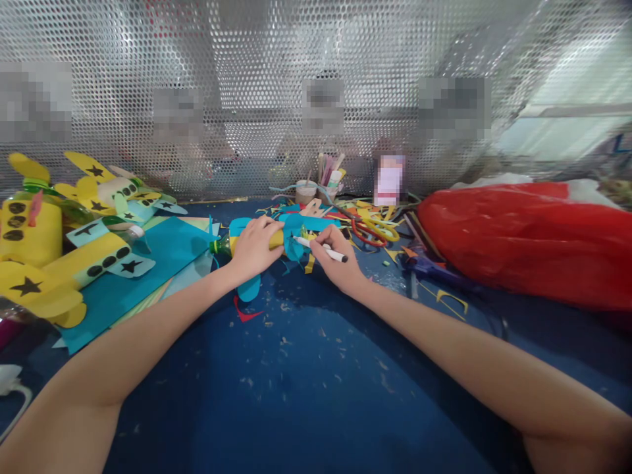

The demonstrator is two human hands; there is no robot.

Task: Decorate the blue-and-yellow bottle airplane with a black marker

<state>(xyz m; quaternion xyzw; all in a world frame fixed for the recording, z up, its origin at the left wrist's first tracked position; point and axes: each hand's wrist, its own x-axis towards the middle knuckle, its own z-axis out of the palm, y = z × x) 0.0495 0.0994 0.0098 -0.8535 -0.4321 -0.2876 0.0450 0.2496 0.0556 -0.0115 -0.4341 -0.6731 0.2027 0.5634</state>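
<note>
A toy plane made from a plastic bottle lies on its side on the table, its blue paper wing (248, 289) pointing towards me. Yellow paper wraps its body, and the green bottle neck (223, 247) faces left. My left hand (259, 243) is wrapped over the yellow body and presses it down. In my right hand (340, 262) is a white marker (336, 255) with a black end. Its tip touches or nearly touches the blue tail paper (292, 246), where a small dark mark shows.
Finished-looking yellow bottle planes (81, 263) with black stars stand at left, beside blue paper sheets (143, 263). Behind are cups of pens (306, 192), a phone (390, 181), paper scraps and yellow-handled scissors (382, 230). A red plastic bag (518, 243) fills the right.
</note>
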